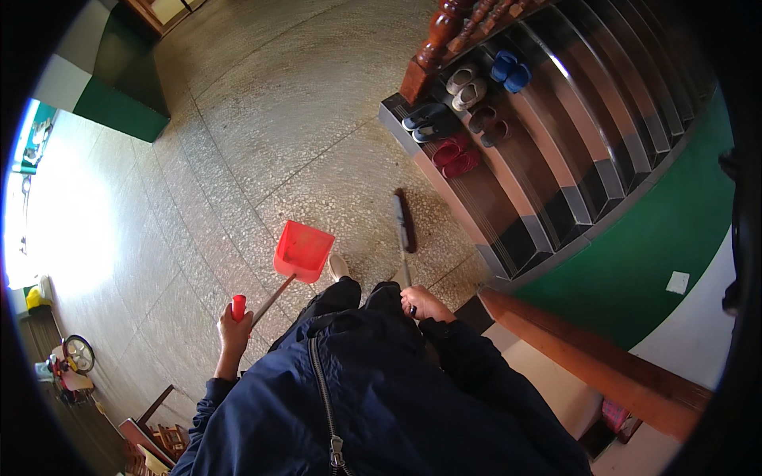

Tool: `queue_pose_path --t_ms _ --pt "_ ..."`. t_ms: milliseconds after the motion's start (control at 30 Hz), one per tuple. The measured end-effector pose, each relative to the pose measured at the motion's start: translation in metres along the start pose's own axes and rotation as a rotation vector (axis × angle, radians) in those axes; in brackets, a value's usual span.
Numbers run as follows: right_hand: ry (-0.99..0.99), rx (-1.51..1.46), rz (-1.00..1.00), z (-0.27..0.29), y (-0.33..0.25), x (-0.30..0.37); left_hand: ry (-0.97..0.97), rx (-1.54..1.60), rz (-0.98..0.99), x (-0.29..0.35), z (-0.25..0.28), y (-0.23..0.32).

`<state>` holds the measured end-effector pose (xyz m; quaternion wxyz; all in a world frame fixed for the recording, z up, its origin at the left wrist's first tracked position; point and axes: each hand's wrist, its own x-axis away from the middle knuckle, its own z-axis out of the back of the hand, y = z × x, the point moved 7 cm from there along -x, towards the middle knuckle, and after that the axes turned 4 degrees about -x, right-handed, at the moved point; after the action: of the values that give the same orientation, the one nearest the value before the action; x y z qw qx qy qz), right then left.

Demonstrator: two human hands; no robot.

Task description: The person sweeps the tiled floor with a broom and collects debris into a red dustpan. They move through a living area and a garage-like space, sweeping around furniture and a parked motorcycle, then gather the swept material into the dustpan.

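Navy jacket (262, 397): worn by the person, whose body is taken as the clock's centre, 12 being straight ahead.
Left hand (232, 337): held out at 9 o'clock, its fingers curled around the red grip (239, 308) of the dustpan (305, 247).
Right hand (426, 304): held at 2 o'clock, its fingers wrapped around the handle of the broom (404, 238); how each finger is placed cannot be told.
Pan position: found at 11 o'clock, just beside a light shoe (338, 266).
Pan contents: greyish smudges are seen inside; whether loose dirt or staining is meant by them cannot be told.
Bristles: carried near 12 o'clock over the speckled floor (238, 151), apart from the pan.
Sweeping: judged to be in hand, with no dirt being gathered into the pan; for the next move, the pan's lip is thought to be needed flat and the bristles drawn towards it.
Staircase (508, 202): set at 1 o'clock, its lower steps occupied by red slippers (456, 157), blue sandals (509, 71) and other pairs.
Green-based pillar (119, 111): seen farther off, between 10 and 11 o'clock.
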<state>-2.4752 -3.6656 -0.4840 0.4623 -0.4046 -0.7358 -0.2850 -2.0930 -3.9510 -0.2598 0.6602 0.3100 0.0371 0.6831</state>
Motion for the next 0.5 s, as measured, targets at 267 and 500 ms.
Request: queue_pose_path --t_ms 267,500 --pt "0.013 0.057 0.103 -0.062 -0.041 0.059 -0.035 -0.015 0.085 -0.044 -0.001 -0.059" --pt "0.387 0.412 0.299 -0.021 -0.122 0.084 0.008 0.0 0.06 -0.054 0.008 -0.073"
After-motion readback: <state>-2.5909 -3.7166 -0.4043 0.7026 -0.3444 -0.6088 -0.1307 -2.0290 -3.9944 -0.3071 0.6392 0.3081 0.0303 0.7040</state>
